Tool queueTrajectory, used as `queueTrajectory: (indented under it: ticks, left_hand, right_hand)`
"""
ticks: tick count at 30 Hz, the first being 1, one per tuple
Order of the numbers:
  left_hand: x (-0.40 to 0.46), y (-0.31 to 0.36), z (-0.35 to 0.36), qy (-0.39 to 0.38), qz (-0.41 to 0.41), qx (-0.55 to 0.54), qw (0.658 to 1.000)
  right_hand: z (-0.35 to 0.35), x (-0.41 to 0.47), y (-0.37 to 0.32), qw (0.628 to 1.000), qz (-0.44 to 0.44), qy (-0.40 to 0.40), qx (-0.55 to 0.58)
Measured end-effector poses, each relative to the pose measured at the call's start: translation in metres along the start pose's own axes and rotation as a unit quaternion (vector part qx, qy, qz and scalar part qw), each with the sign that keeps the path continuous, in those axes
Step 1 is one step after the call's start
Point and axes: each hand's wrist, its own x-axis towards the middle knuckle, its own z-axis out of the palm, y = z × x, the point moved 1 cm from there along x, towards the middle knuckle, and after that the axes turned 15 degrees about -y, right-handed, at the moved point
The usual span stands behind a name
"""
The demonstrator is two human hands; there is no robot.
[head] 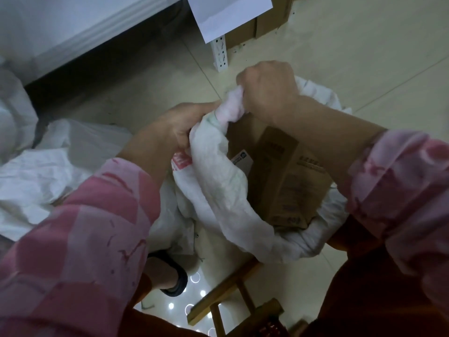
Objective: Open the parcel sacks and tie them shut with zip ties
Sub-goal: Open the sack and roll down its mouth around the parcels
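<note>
One white sack [218, 190] stands on the tiled floor [364, 57] in the middle of the view, and everything else is placed from it. Its mouth is partly gathered: the far rim is bunched into a twist, while the near rim sags open in a loop. Inside the sack, two brown boxes [284, 176] show, the nearer one tall and printed, the other behind it with a white label.

Two hands work the twist at the sack's far rim. The left hand [175, 127] has its fingers curled round the bunched cloth just left of the opening. The right hand [267, 86] is closed in a fist over the top of the twist, touching the left. Both sleeves are pink.

Left of the sack lie more white sacks [36, 171], crumpled flat; their number cannot be told. Beyond them runs a white ledge [73, 27] with dark space under it. Far from the sack stand a white post [220, 54] and cardboard cartons [264, 25]. Near the sack's front edge is a wooden stool [226, 295], and one dark sandal [177, 276]. Bare floor lies open to the sack's right and far side.
</note>
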Motion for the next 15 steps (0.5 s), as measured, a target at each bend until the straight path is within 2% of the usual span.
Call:
queueTrajectory:
  ticks: [1,3,4,6,7,8,9,10,11,12,13,15]
  left_hand:
    - [0.004,0.003,-0.001,0.066,-0.002,0.130,0.989]
    - [-0.001,0.008,0.002,0.203,0.017,0.357,0.912]
    - [-0.007,0.007,0.006,0.232,0.025,0.423,0.876]
    - [-0.012,-0.009,0.011,0.226,0.004,0.523,0.822]
    - [-0.011,-0.016,0.012,0.211,-0.015,0.550,0.808]
    - [-0.010,-0.021,0.010,0.183,-0.027,0.534,0.825]
    - [-0.009,-0.022,0.006,0.149,-0.018,0.458,0.876]
    - [-0.008,-0.021,0.002,0.099,-0.007,0.308,0.946]
    - [-0.005,-0.021,-0.005,0.044,0.010,0.135,0.990]
    - [-0.001,-0.023,-0.012,-0.004,0.024,-0.028,0.999]
    - [0.003,-0.026,-0.020,-0.036,0.034,-0.154,0.987]
    - [0.013,-0.033,-0.031,-0.042,0.021,-0.252,0.967]
  right_hand:
    - [-0.005,0.005,0.002,1.000,0.026,-0.014,-0.002]
    - [-0.009,0.016,0.006,0.997,0.060,-0.036,-0.016]
    - [-0.010,0.021,0.006,0.995,0.075,-0.055,-0.026]
    - [-0.011,0.029,0.006,0.992,0.089,-0.085,-0.017]
    - [-0.013,0.030,0.004,0.991,0.095,-0.092,-0.002]
    - [-0.015,0.031,0.003,0.990,0.103,-0.093,0.009]
    - [-0.016,0.029,0.001,0.991,0.107,-0.082,0.020]
    - [-0.017,0.027,0.000,0.991,0.110,-0.074,0.032]
    - [-0.020,0.020,-0.004,0.991,0.111,-0.061,0.048]
    - [-0.020,0.013,-0.009,0.991,0.111,-0.041,0.068]
    - [-0.020,0.003,-0.015,0.990,0.102,-0.018,0.093]
    - [-0.012,-0.018,-0.028,0.988,0.066,-0.026,0.138]
